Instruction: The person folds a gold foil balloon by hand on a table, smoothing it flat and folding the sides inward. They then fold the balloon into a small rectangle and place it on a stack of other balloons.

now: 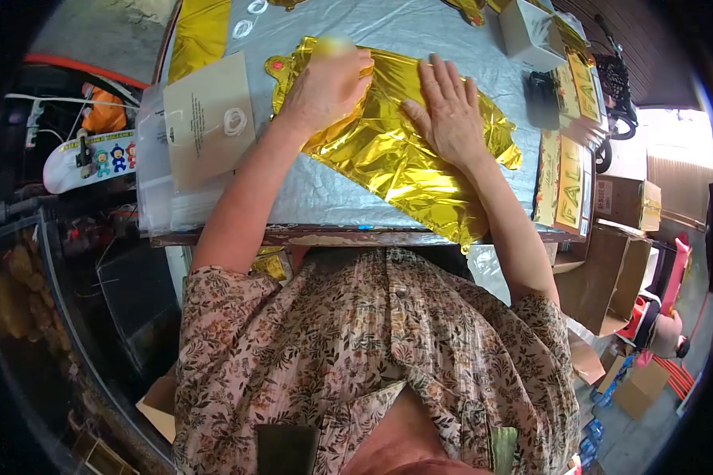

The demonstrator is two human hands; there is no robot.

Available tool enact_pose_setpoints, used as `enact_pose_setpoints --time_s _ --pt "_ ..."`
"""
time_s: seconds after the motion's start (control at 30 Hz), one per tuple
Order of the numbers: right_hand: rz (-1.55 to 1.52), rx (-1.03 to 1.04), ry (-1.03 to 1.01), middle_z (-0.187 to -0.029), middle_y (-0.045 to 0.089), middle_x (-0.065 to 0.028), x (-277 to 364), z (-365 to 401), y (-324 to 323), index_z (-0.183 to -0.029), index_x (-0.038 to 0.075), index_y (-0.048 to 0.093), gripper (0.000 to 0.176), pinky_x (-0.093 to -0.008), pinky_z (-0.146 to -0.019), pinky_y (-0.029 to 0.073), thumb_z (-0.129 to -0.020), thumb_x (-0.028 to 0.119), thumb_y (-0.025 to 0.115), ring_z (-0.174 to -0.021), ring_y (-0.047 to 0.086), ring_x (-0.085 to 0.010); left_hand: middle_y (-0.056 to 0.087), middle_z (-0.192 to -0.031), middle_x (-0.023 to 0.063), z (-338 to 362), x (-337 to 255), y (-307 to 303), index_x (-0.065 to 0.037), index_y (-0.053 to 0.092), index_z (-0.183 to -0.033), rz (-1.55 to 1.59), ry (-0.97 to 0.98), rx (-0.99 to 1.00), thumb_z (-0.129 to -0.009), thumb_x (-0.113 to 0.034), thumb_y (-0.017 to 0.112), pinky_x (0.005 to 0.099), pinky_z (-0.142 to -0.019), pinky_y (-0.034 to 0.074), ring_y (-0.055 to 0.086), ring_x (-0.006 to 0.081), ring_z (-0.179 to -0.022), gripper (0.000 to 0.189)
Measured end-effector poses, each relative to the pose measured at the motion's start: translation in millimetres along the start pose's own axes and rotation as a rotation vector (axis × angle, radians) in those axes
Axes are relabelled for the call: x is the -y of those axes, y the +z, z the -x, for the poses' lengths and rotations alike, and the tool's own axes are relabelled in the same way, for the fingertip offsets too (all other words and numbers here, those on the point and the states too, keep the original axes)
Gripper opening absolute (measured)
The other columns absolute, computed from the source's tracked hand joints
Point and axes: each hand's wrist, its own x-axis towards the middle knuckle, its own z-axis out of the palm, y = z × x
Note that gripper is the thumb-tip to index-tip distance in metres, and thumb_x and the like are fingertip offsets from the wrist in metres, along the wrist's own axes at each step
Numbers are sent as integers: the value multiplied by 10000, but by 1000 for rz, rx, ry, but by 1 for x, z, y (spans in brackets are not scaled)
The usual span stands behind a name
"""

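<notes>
A shiny gold foil balloon (396,170), flat and creased, lies across the table, with one pointed corner hanging over the front edge. My left hand (325,91) is closed on the balloon's upper left part, its fingers curled over the foil; a blurred patch covers part of this hand. To the right, my right hand (451,119) presses flat on the foil with its fingers stretched out. A small red mark shows on the foil tab (276,66) beside my left hand.
The table (285,202) has a silvery cover. At left lie a printed card (206,119), a coil of white ribbon (235,122) and clear plastic bags (154,174). At right are a white box (531,33) and packs marked "FALL" (569,182). Cardboard boxes (602,277) stand on the floor.
</notes>
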Motion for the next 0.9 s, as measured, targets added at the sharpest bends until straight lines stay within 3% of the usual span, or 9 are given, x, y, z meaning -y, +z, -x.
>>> enact_pose_setpoints --time_s 0.23,0.4,0.5,0.6,0.7,0.73,0.8,0.83,0.9 --pt "-69 -40 75 -1691 304 -213 -35 28 -6 -1630 29 303 797 -527 -1279 188 -1064 555 499 -1573 267 -385 742 -1232 141 1 0 0 -14 729 -1131 -7 13 -6 -927 -152 727 442 -1035 546 694 328 -1176 246" --pt "117 19 87 -1697 292 -208 -34 32 -20 -1638 41 292 752 -534 -1278 203 -1085 517 473 -1587 239 -374 736 -1254 138 0 1 1 -23 716 -1170 -25 14 -5 -937 -151 726 433 -1041 545 692 322 -1189 266" --pt "-80 -16 -180 -1708 302 -144 -4 26 -29 -1640 64 305 723 -518 -1280 214 -1072 454 523 -1585 261 -331 732 -1268 139 1 -3 1 -25 709 -1195 12 -16 11 -947 -152 728 421 -1031 553 694 325 -1188 280" --pt "-137 108 -217 -1705 311 -131 7 27 -18 -1636 72 315 703 -501 -1283 219 -1077 448 515 -1578 275 -326 738 -1261 144 -4 2 3 -22 717 -1204 45 -17 -23 -966 -184 729 387 -1014 561 710 319 -1166 288" --pt "-121 73 -232 -1694 337 -125 4 25 -18 -1633 95 331 676 -492 -1282 233 -1083 446 506 -1561 315 -324 727 -1317 126 -7 -8 -13 -70 725 -1252 300 -317 21 -1021 -216 687 335 -1030 537 699 253 -1218 276" --pt "-115 59 -234 -1694 342 -118 3 25 -15 -1637 111 331 682 -489 -1281 236 -1080 461 508 -1558 322 -323 727 -1317 126 -8 -8 -21 -70 725 -1252 298 -324 27 -1021 -216 687 335 -1030 537 699 253 -1218 276" --pt "-114 54 -231 -1694 342 -114 3 25 -12 -1638 114 332 686 -488 -1281 237 -1078 468 511 -1560 320 -319 725 -1324 109 -7 -3 -41 -78 733 -1244 309 -326 -31 -1034 -187 662 340 -1041 534 695 262 -1224 247" --pt "-105 48 -227 -1695 341 -110 3 25 -12 -1638 118 332 690 -487 -1281 237 -1076 474 513 -1562 317 -315 730 -1314 93 -1 3 -50 -74 741 -1230 110 -144 -36 -1027 -167 661 341 -1015 545 707 271 -1175 237" --pt "-110 46 -222 -1697 339 -106 1 25 -10 -1643 122 322 698 -485 -1283 235 -1075 480 512 -1565 311 -311 743 -1230 96 11 7 -61 -69 751 -1177 42 -57 -9 -994 -179 683 360 -958 561 713 285 -1106 224"
